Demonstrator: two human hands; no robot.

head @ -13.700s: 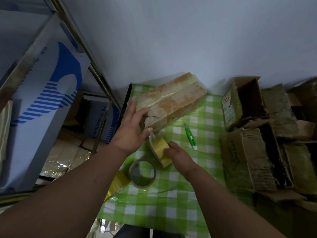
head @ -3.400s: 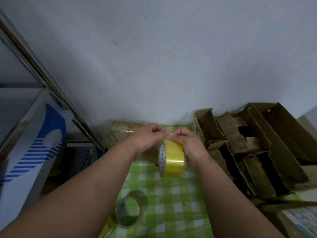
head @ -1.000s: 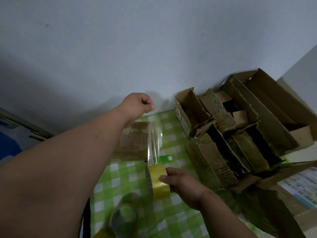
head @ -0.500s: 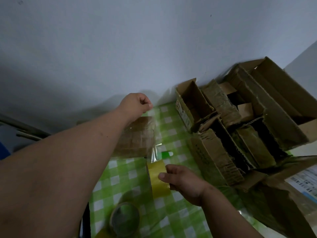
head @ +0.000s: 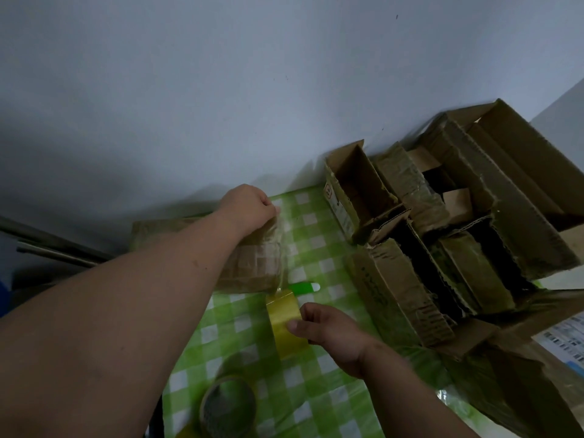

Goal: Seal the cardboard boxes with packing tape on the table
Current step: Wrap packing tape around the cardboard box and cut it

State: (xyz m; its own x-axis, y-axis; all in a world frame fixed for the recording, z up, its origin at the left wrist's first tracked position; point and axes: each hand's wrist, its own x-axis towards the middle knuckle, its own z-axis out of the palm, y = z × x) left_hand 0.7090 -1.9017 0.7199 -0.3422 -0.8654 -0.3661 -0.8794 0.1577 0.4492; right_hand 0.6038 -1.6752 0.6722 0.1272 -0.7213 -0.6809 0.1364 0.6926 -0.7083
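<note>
A closed cardboard box [head: 252, 263] lies on the green checked tablecloth [head: 316, 235] near the wall, partly hidden by my left forearm. My left hand [head: 249, 207] is at the box's far right corner, its fingers curled and pinching the end of a clear tape strip [head: 279, 248]. The strip runs down along the box's right end to a yellow tape roll [head: 284, 324]. My right hand [head: 328, 333] grips that roll just in front of the box.
A green utility knife [head: 305, 287] lies right of the box. A second, nearly used tape roll [head: 227, 407] sits at the near edge. Several open, worn cardboard boxes [head: 442, 248] crowd the right side. A metal shelf frame [head: 47, 245] stands at left.
My left hand has lowered the tape end onto the box's far corner. The right hand has held the roll low in front, so the strip now lies along the box's end.
</note>
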